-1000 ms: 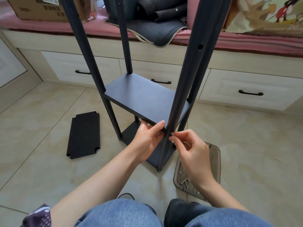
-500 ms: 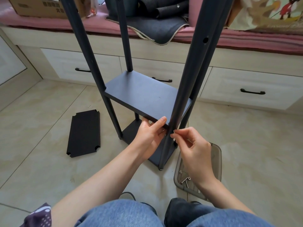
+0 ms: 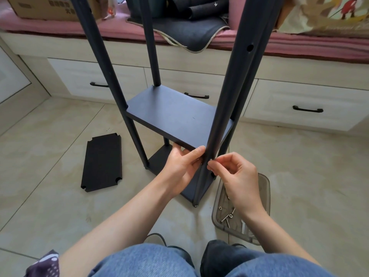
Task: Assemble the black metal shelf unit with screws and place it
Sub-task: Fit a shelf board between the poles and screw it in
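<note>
A left hand (image 3: 182, 165) grips the shelf panel (image 3: 175, 116) edge; the right hand (image 3: 234, 176) pinches at the front pole (image 3: 225, 104); screws (image 3: 227, 215) lie in a tray (image 3: 263, 188).

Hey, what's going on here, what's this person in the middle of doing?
A person sitting on the tiled floor is putting together a black shelf unit. The left hand steadies the near edge of the middle shelf board, while the right hand pinches something small against the near front post at that board's corner, probably a screw, though it is too small to tell. A spare shelf panel lies flat on the floor to the left, and a clear tray with loose screws sits under the right wrist.
</note>
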A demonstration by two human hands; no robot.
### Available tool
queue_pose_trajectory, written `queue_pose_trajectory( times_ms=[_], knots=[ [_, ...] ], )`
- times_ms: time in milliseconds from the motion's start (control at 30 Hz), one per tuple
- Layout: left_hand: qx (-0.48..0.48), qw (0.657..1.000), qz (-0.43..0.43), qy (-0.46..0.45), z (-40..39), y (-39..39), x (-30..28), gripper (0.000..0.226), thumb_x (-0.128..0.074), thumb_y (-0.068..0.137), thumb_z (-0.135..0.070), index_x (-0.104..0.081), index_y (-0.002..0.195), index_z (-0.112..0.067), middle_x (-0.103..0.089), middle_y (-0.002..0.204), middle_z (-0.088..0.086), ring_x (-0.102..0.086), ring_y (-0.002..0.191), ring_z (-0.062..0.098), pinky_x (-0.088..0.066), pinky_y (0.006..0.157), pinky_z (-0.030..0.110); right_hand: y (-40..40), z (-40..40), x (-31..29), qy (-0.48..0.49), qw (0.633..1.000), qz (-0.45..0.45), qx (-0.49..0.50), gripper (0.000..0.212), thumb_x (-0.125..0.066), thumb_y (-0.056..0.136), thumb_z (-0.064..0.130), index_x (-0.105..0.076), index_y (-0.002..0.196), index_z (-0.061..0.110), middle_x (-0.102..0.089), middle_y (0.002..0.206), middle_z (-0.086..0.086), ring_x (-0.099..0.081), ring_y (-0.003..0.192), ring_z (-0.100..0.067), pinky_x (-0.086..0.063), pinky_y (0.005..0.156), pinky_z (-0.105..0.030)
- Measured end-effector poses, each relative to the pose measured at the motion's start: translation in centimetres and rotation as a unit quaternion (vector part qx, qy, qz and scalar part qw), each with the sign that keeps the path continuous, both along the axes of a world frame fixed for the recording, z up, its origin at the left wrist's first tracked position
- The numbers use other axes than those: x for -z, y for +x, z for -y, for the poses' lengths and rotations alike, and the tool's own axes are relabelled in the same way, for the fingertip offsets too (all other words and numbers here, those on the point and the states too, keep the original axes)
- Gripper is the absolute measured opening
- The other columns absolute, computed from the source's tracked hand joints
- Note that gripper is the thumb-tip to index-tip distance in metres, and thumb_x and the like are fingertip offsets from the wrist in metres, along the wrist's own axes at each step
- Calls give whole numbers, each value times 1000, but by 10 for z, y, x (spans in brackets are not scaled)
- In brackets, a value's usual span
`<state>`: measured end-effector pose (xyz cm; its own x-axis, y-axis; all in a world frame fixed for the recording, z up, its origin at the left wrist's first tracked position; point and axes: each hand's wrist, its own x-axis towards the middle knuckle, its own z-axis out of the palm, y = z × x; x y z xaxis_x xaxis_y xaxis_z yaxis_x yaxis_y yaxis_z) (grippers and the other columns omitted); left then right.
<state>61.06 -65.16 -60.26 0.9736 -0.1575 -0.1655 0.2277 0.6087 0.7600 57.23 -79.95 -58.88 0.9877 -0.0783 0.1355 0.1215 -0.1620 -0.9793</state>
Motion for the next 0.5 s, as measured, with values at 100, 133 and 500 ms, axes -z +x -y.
queue_pose_trajectory(
  times_ms=[100, 133, 500],
  knots=[
    [15, 1000, 8, 14, -2, -2, 0, 65, -67, 89, 5, -35, 145, -3, -62, 125, 24, -62, 119, 38, -54, 97, 37, 1, 1, -1, 20, 1000, -11, -2, 12, -78, 82, 11, -71, 79, 20, -74, 75, 1, -72, 73, -12, -53, 66, -19],
    [22, 999, 15, 23, -2, -2, 0, 69, -69, 85, 6, -35, 145, -2, -60, 129, 26, -62, 119, 38, -53, 97, 37, 1, 1, -2, 26, 1000, -14, 0, 11, -78, 82, 11, -71, 79, 19, -74, 75, 1, -72, 73, -13, -53, 67, -19],
    [46, 984, 59, 161, -4, -5, 8, 80, -84, 72, 4, -41, 138, -7, -71, 117, 14, -69, 110, 32, -58, 88, 33, 0, 7, -4, 36, 999, -29, -2, 15, -72, 87, 9, -78, 83, 21, -76, 78, 1, -72, 72, -15, -55, 65, -19]
  ],
)
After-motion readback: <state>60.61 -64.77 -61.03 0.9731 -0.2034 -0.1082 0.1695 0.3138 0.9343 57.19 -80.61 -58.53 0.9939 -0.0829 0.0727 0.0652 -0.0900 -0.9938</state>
